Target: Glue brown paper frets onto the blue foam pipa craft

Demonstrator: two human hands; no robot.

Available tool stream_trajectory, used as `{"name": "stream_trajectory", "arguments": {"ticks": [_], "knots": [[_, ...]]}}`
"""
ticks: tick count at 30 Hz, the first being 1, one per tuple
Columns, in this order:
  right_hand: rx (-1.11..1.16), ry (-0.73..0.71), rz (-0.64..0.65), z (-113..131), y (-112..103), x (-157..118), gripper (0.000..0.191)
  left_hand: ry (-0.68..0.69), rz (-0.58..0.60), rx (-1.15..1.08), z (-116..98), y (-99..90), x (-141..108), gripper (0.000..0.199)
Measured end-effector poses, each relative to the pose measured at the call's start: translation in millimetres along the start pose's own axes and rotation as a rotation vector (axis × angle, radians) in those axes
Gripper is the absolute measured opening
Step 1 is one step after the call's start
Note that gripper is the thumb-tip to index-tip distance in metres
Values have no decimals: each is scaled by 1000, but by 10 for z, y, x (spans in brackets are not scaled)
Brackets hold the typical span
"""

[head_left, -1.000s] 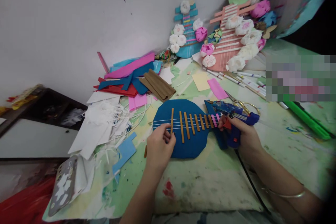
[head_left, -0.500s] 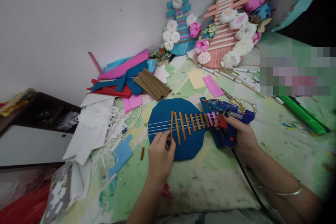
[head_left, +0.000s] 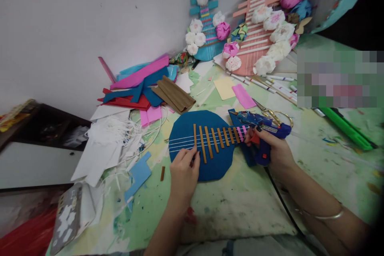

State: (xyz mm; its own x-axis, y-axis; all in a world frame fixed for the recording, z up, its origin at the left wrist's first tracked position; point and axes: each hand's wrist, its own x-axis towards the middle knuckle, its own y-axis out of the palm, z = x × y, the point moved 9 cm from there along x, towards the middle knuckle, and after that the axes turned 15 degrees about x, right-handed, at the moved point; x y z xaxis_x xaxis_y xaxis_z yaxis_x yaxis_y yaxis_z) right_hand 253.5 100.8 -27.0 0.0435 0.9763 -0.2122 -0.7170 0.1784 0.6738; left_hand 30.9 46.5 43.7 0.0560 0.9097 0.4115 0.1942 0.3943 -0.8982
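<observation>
A dark blue lute-shaped cutout [head_left: 192, 122] lies flat on the table, with white strings along it and several brown strips across them. My left hand [head_left: 184, 168] pinches the lower part of a thin brown strip [head_left: 195, 134] over the round body, left of the others. In my right hand [head_left: 277, 150] is a blue hot glue gun [head_left: 264, 154], its nozzle pointing left above the neck. Its orange trigger [head_left: 255, 139] sits at my fingers. Pink strips [head_left: 240, 133] cross the neck beside that hand.
Gold-handled scissors [head_left: 279, 117] lie behind the glue gun; a green cutter [head_left: 348, 128] is at right. Brown crepe paper [head_left: 174, 94] and a white string heap [head_left: 108, 133] lie at left. Flowered blue [head_left: 207, 50] and pink [head_left: 250, 60] lute cutouts lean at the back.
The brown strip in my left hand has tilted slightly, its top end shifting left. My right hand keeps the glue gun in nearly the same place. The view has shifted slightly.
</observation>
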Motion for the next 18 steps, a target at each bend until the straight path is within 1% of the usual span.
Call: {"name": "stream_trajectory", "arguments": {"ticks": [2, 5, 7, 13, 18], "knots": [[2, 11, -3, -12, -2, -5, 16, 17, 53, -41, 20, 9, 10, 22], [5, 12, 1, -22, 6, -4, 15, 37, 172, -101, 55, 54, 34, 26], [6, -3, 4, -9, 13, -2, 14, 48, 220, -126, 72, 69, 50, 26], [9, 14, 7, -2, 28, -11, 15, 33, 214, -140, 75, 88, 59, 24], [2, 16, 3, -12, -1, -6, 17, -16, 166, -141, 63, 95, 36, 25]]}}
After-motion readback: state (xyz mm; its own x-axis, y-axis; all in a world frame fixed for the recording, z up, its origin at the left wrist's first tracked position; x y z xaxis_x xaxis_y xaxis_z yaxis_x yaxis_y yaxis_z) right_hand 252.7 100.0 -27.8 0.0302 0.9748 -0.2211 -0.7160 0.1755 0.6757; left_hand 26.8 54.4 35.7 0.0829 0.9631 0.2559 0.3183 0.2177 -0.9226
